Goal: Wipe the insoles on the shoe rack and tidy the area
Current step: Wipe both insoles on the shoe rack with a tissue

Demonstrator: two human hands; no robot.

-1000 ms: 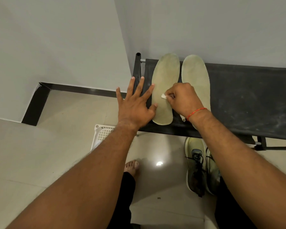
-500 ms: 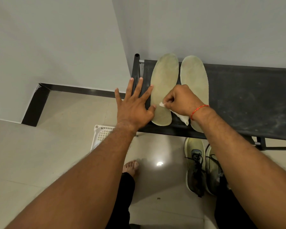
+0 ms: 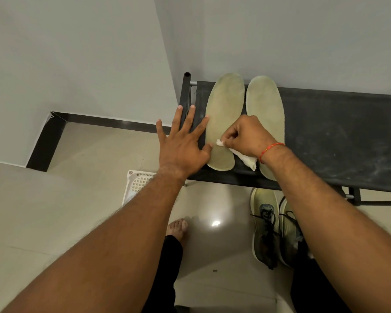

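My right grip (image 3: pixel 246 136) is curled round a white cloth (image 3: pixel 246 160), pressing it on the left insole (image 3: pixel 224 105), which lies flat on the shoe rack (image 3: pixel 336 132). My left grip (image 3: pixel 181 150), fingers spread, steadies its edge. It looks light and floppy, so I'd pin it flat.

Two insoles (image 3: pixel 224 114) (image 3: pixel 265 109), two shoes (image 3: pixel 264 229) (image 3: pixel 288 231), one white cloth (image 3: pixel 246 160), one basket (image 3: pixel 137 184), one shoe rack (image 3: pixel 336 136) and two hands (image 3: pixel 181 147) (image 3: pixel 248 136).

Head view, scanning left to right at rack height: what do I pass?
In order: left hand → left insole → right insole → bare rack shelf. The right hand with its cloth overlaps both insoles, so it is left out.
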